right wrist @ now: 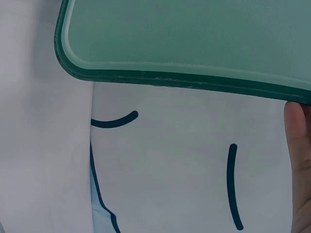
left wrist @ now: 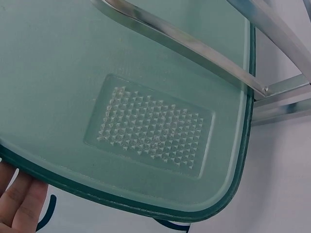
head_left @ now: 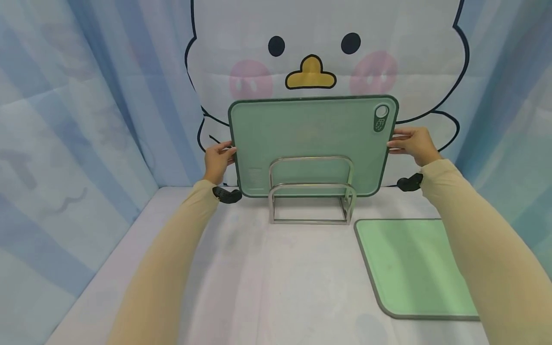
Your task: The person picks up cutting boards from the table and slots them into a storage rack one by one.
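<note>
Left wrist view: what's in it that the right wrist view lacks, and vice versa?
Left wrist only: metal rack, studded rectangular patch on the board, left hand's fingers at its edge.
Right wrist only: right hand's fingers at the board's edge, pale blue patch of the backdrop.
Both: green board with darker rim, white tabletop, dark-lined backdrop.

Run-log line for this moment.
left hand: touching upright board, left edge; right hand: touching right edge; rack: hoops before board; second board: flat on table

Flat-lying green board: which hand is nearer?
Right: right hand is above and beyond the flat board's far edge; left hand is across, at the upright board's left edge.
</note>
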Available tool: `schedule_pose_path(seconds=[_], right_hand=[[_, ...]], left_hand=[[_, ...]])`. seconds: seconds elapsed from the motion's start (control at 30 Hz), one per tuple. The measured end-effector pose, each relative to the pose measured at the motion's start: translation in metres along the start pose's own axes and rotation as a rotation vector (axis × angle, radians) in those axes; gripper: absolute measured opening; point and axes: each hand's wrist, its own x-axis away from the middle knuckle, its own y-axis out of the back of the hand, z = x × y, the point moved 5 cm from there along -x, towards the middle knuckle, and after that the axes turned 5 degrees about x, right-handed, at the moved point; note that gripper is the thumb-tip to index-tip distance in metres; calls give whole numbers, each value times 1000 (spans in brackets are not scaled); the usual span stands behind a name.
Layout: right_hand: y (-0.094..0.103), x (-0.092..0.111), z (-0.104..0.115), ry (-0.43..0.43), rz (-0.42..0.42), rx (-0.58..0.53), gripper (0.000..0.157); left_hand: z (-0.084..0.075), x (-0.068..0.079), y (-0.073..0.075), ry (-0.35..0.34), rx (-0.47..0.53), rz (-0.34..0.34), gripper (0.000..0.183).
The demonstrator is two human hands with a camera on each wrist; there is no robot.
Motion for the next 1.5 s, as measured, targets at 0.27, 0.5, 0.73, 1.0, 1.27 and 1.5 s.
schedule_pose_path(seconds=[0.27,0.5,0.73,1.0,1.27,1.5], right_hand=[[-2,-1,3,9,-35,31,54],[-7,0,-2,8,-67,77,58],[-12,2,-2,-18,-56,156,68],[-10,14,-7,24,-10,228,87],[-6,41,-1,64,-2,417,92],[3,73,-8,49,69,489,96]], left_hand=[[0,-3,-4,-6,-34,8,37],[3,1,-7,23,-12,-2,36],[7,11,-6,-35,-45,50,53],[7,32,-9,-72,-167,55,69],[-20,67,-30,-306,-295,78,66],[-26,112,-62,-372,-300,162,67]])
